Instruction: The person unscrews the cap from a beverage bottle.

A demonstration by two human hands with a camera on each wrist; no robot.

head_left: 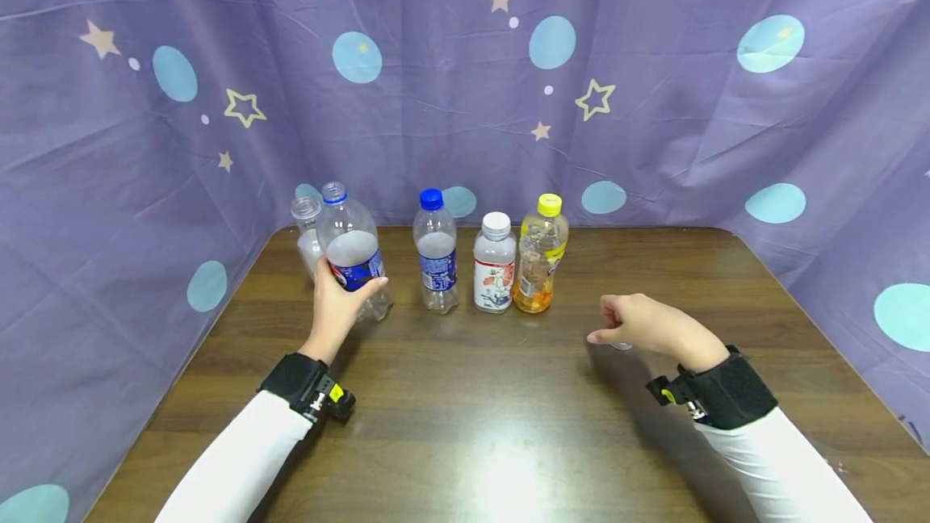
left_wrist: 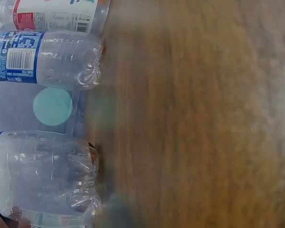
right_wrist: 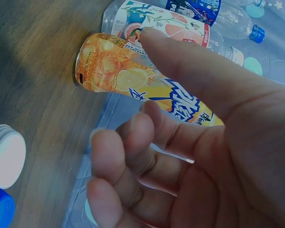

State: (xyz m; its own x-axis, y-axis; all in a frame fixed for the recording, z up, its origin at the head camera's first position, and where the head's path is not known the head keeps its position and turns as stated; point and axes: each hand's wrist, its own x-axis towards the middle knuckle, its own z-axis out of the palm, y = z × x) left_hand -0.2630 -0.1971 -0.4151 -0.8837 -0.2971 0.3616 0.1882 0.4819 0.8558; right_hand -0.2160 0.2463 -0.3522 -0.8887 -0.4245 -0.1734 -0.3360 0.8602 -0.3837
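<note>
Left of centre, our left hand (head_left: 337, 307) has its grip around the uncapped bottle (head_left: 352, 253); our right hand (head_left: 643, 323), loosely curled, holds nothing above the tabletop (head_left: 508, 426)

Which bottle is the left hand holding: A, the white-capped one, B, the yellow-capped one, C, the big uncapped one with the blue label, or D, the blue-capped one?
C: the left hand grips the big uncapped bottle at the left of the row, while the other bottles stand untouched.

Clear glossy plastic bottle (head_left: 351, 253) with a printed label, brown wood-grain table (head_left: 508, 442) with a slight sheen, creased matt purple cloth backdrop (head_left: 690, 119), smooth plastic caps (right_wrist: 7, 156).
</note>
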